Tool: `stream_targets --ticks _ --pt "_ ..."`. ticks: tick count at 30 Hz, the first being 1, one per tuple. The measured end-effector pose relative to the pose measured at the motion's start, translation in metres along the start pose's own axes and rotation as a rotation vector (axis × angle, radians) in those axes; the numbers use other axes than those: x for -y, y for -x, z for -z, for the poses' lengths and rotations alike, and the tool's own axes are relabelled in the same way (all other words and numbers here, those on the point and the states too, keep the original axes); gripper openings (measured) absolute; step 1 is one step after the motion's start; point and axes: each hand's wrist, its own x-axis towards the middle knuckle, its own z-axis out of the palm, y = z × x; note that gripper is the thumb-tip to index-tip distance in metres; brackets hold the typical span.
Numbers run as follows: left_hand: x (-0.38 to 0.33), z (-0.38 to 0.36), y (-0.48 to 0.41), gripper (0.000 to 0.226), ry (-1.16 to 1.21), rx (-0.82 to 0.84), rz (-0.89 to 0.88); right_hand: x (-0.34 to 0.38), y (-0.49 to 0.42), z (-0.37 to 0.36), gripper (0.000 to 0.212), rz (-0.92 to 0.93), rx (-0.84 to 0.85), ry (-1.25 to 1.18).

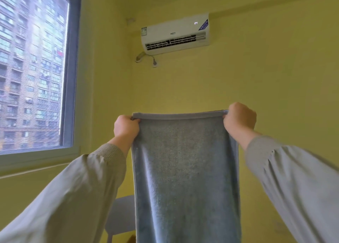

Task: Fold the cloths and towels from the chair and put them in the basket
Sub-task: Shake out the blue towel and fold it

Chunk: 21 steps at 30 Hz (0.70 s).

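A grey-blue towel [185,173] hangs stretched out in front of me, its long side running down past the bottom of the view. My left hand [126,127] pinches its upper left corner, and my right hand [239,118] pinches its upper right corner, so the top hem is taut between them. Both arms are raised in grey sleeves. Behind the towel, low down, a light chair back [121,215] shows in part. The basket is out of view.
A yellow wall [266,81] fills the background. A white air conditioner [176,34] is mounted high on it. A large window [34,68] with a dark frame is on the left, with its sill below.
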Motion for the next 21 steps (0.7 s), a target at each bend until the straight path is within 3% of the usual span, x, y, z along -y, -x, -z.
stream_targets --ticks 6,9,15,21 --pt "0.001 -0.006 0.011 0.029 0.041 -0.008 0.066 -0.010 0.000 -0.006 0.031 -0.191 -0.036 -0.467" --pt "-0.008 -0.003 0.015 0.030 0.062 -0.021 0.040 -0.009 0.000 0.000 0.014 -0.269 -0.082 -0.623" --pt "-0.018 -0.012 0.016 0.029 0.031 -0.051 -0.077 -0.013 -0.007 0.005 0.013 -0.273 -0.297 -0.736" --pt "0.005 -0.057 0.014 0.030 -0.144 0.042 -0.077 -0.042 -0.015 -0.032 0.017 -0.226 -0.327 -0.667"
